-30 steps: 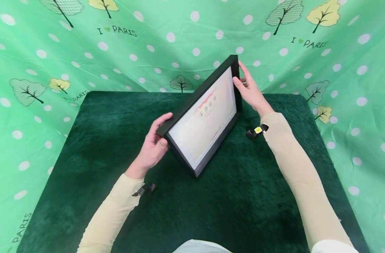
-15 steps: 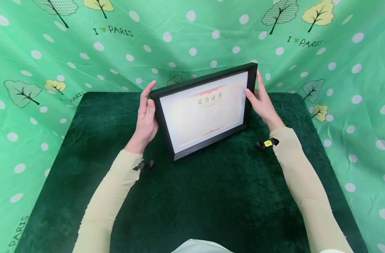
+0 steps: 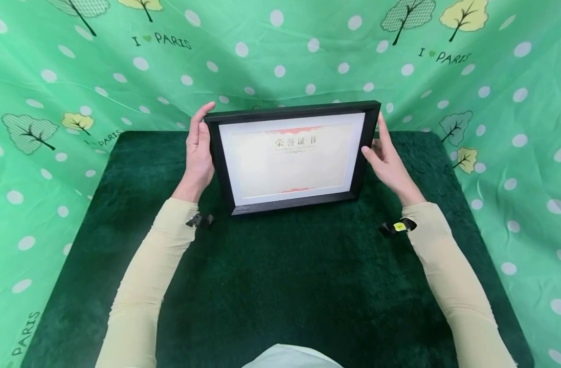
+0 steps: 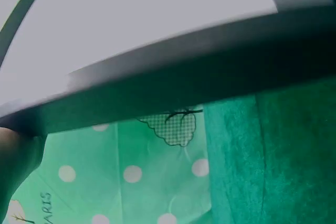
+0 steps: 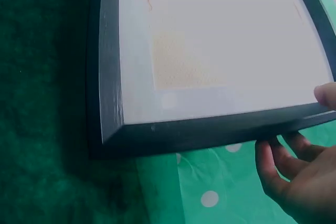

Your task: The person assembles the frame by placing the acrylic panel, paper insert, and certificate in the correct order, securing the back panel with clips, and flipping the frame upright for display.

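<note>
A black picture frame (image 3: pixel 294 203) with a pale certificate (image 3: pixel 291 171) inside stands tilted back near the far edge of the table, its front towards me. My left hand (image 3: pixel 199 156) holds its left side near the top corner, thumb along the edge and a finger reaching past the corner. On the other side my right hand (image 3: pixel 391 166) grips the right edge, thumb on the front and fingers behind. In the right wrist view the fingers (image 5: pixel 268 169) bend against the outer side of the frame. Little of the left hand (image 4: pixel 18 156) shows in the left wrist view.
Dark green plush cloth (image 3: pixel 289 286) covers the table. A light green curtain (image 3: pixel 280 51) with white dots and printed trees hangs close behind the frame and along both sides. Black straps with small devices (image 3: pixel 400 226) sit on both wrists.
The frame has turned from a steep slant to nearly level, facing me, and its left end has swung up and away. The left hand moved farther back; the right came slightly right and nearer.
</note>
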`<state>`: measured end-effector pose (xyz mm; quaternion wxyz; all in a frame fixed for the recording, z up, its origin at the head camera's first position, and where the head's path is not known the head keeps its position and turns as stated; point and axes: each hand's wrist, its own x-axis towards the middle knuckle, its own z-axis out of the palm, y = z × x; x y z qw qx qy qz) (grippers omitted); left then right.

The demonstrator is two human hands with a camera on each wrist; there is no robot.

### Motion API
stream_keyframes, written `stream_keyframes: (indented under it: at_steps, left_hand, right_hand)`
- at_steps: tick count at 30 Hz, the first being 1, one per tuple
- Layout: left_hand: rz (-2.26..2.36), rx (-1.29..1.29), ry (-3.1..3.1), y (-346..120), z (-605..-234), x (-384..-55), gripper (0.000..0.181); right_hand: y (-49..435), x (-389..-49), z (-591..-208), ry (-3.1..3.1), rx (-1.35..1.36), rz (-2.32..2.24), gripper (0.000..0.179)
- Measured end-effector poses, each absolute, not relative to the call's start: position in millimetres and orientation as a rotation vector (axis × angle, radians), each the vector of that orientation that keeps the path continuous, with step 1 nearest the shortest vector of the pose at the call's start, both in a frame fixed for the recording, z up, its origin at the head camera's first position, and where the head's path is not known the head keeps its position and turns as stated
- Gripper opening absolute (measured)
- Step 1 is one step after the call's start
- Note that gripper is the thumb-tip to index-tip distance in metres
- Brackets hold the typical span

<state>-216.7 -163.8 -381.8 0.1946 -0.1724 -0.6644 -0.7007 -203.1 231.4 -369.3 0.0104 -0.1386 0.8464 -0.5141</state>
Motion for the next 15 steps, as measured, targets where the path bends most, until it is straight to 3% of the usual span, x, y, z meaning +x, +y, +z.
stream_keyframes:
  at_steps: [8,15]
  left_hand:
    - [-2.026,-0.442,-1.888,-166,-379,-236,0.038]
    - [-2.077,-0.434,-1.921,-168,-390,-232,0.039]
  right_hand:
    - [241,-194,-373,2.669,-0.523,-1.539,0.077]
    - [245,-183,-386,2.723,-0.610,-1.524,0.078]
